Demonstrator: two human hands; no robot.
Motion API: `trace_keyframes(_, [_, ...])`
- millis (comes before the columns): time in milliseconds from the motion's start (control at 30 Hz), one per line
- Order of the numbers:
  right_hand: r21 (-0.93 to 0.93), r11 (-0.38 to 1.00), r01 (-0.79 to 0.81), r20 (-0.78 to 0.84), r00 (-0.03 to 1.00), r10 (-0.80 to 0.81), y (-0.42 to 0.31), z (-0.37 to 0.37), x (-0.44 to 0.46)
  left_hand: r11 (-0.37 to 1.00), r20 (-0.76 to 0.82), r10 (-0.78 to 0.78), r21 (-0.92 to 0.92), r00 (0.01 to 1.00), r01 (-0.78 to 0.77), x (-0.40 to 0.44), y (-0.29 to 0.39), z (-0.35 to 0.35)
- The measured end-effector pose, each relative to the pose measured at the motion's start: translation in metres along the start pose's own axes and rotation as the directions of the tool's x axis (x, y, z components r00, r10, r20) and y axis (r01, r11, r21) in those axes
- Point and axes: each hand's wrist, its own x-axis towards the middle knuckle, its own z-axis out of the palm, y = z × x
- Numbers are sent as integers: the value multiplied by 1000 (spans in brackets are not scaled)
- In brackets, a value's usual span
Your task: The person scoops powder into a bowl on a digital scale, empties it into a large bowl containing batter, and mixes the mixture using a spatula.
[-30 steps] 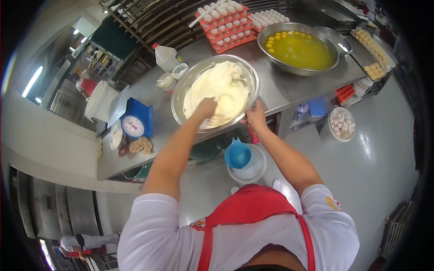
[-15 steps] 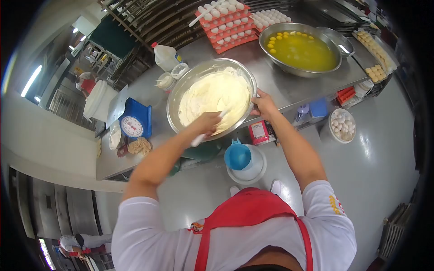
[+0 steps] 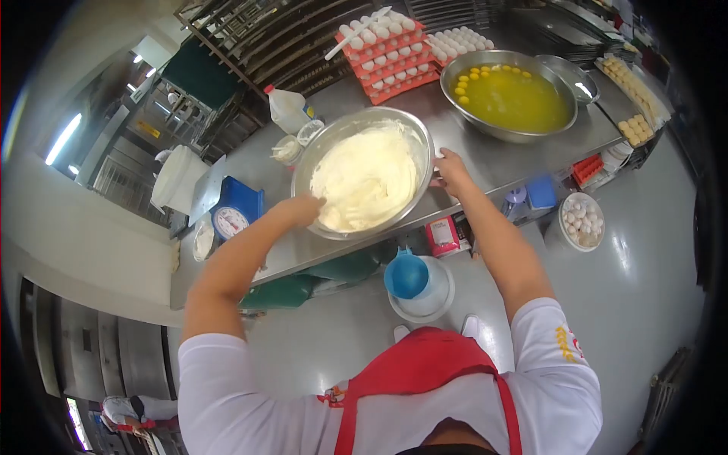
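Observation:
A steel mixing bowl [image 3: 425, 199], tilted slightly toward me, holds pale creamy batter [image 3: 364, 174] with swirl marks. My right hand [image 3: 453, 173] is at its right rim, thumb above and fingers lower, gripping the edge. At the lower left rim is my left hand [image 3: 302, 210], slightly blurred, with its fingers curled. Whatever it holds is hidden, and the white spatula seen earlier cannot be made out. Behind the bowl stand a small tub [image 3: 287, 150] and a white jug with a red cap [image 3: 288, 111].
A large bowl of egg yolks and whites [image 3: 516, 98] stands right of the stacked egg trays [image 3: 387, 61]. A blue scale [image 3: 243, 205] is at left. Below the table edge are a blue pitcher [image 3: 406, 274] and a bucket of eggs [image 3: 582, 221].
My left hand has moved left and slightly up, from over the batter to the bowl's left rim. The white spatula it held has gone from sight. My right hand stays at the right rim.

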Motion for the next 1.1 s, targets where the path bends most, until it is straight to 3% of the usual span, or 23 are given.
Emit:
trace_keyframes(33, [-115,993,-27,139,989,43,-6,-4,-1,1000,-5,0,-2,1000,0,-3,-4,2])
trace_keyframes(100, [-108,994,-30,166,985,48,7,-5,0,948,-62,229,-210,971,-237,-8,-7,16])
trace_keyframes(133, [-96,995,-25,195,980,44,11,-5,-2,947,-63,229,-217,972,-237,-14,11,11])
trace_keyframes(167, [-98,995,-28,193,980,47,16,-4,-7,887,-29,146,-439,989,-144,-13,37,6])
trace_keyframes(200, [-29,999,-42,199,979,47,18,-2,-16,774,24,78,-632,997,-45,-10,64,1])
trace_keyframes(267, [36,999,-41,201,979,33,19,-3,-24,443,-2,-25,-896,1000,9,11,99,9])
trace_keyframes(333, [36,999,-28,191,981,20,29,-2,-26,136,-40,-93,-990,995,-28,34,122,14])
trace_keyframes(367, [42,999,-25,183,983,17,34,-1,-30,197,-73,-160,-980,984,-41,45,132,8])
trace_keyframes(467, [195,979,58,135,987,-85,53,17,-62,173,-88,-224,-984,971,-49,82,108,8])
trace_keyframes(500, [178,983,52,53,997,-63,53,25,-78,546,-198,-208,-836,958,-54,99,85,14])
trace_keyframes(533, [160,986,41,-32,999,-36,53,27,-86,798,-268,-137,-600,954,-54,99,63,21])
trace_keyframes(567, [179,983,37,-46,999,-29,59,27,-84,956,-335,-64,-292,940,-39,97,42,27])
trace_keyframes(600, [181,983,36,-39,999,-29,51,24,-74,1000,-354,28,3,935,-29,85,23,32])
trace_keyframes(667, [-67,995,75,-150,985,-84,24,6,-35,997,-272,-12,-74,962,-9,32,19,16])
trace_keyframes(700, [-70,995,72,-146,986,-82,15,-3,-18,997,-270,-15,-79,963,-6,23,10,17])
trace_keyframes(767, [-24,1000,-12,187,982,16,5,-13,6,975,-147,220,19,964,-220,9,-5,20])
trace_keyframes(800, [-27,1000,-13,193,981,18,4,-11,4,977,-148,214,15,966,-214,-3,6,10])
trace_keyframes(833, [-28,999,-21,197,980,27,3,-9,-5,951,-44,132,-275,990,-139,-18,29,-6])
trace_keyframes(867, [-28,999,-34,196,980,38,6,-8,-14,846,84,87,-533,993,-29,-23,49,-12])
trace_keyframes(900, [-28,999,-39,188,981,44,13,-9,-19,740,31,122,-669,992,-70,-15,62,-2])
trace_keyframes(967, [32,999,-21,190,982,15,19,-11,-24,376,5,91,-926,996,-30,3,91,12])
trace_keyframes(1067, [-10,1000,-19,125,992,20,20,-5,-40,2,-28,-50,-1000,998,-27,38,134,10])
trace_keyframes(1100, [21,998,55,137,989,-58,26,-4,-43,7,-32,-45,-999,998,-32,49,140,2])
